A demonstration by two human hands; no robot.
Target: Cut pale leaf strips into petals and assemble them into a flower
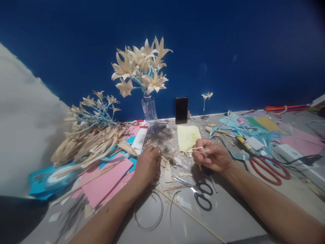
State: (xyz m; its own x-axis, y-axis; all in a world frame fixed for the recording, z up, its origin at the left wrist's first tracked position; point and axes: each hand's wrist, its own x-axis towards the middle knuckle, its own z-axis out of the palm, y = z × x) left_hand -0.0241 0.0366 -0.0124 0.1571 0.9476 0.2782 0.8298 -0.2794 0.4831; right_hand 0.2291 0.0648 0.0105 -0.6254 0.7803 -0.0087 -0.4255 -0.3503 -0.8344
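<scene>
My right hand (213, 156) is raised a little above the table, its thumb and fingers pinched on a thin pale strip of dried husk (198, 148). My left hand (148, 165) rests low by a heap of husk scraps (167, 159), fingers curled downward; whatever they hold, if anything, is hidden. Between the hands lie scissors with black handles (200, 193), blades partly apart. Just behind my right hand is a yellow paper sheet (188, 135). A loop of thin wire (149, 225) lies near my left wrist.
Husk flowers (142, 64) stand in a clear bottle (149, 113). Dried husks (88, 142) and pink paper (106, 179) spread leftward. A phone (181, 110) leans on the blue wall. To the right are red-handled scissors (269, 169), light-blue ribbon (256, 135) and a power strip (289, 154).
</scene>
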